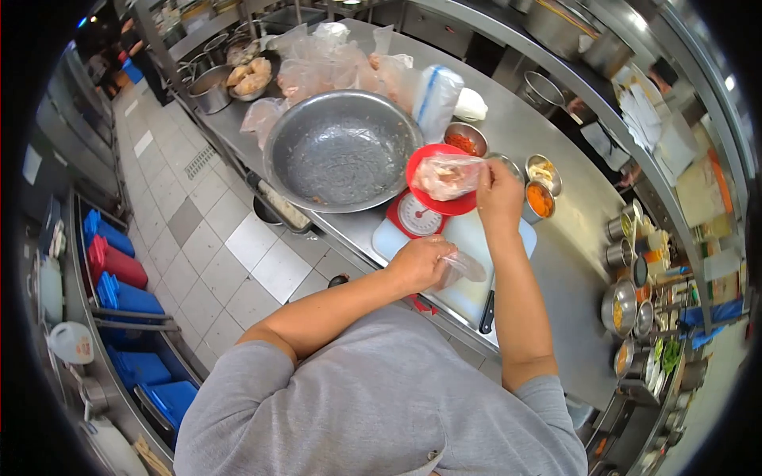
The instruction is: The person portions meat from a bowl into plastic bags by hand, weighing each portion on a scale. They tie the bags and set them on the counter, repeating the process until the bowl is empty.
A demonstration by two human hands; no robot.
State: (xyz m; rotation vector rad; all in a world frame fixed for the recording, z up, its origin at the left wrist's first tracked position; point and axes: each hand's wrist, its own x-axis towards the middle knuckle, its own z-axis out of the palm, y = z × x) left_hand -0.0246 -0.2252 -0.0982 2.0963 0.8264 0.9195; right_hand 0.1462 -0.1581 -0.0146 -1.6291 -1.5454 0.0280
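Note:
My right hand (500,194) pinches the gathered end of a clear plastic bag (444,176) with pale raw meat inside. That bag rests in the red pan (456,209) of a kitchen scale (419,216) with a round white dial. Closer to my body, my left hand (421,263) is closed on a clear plastic bag (468,268), which hangs limp and looks empty. Beneath the scale and my left hand lies a white cutting board (476,289). A black-handled knife (488,312) lies along the board's near right side.
A large steel bowl (349,151) with wet residue stands left of the scale. Filled bags (309,71) pile up behind it, beside a plastic bag roll (436,99). Bowls of orange pieces (540,201) and red pieces (463,141) stand nearby. A steel shelf (548,63) overhangs the back.

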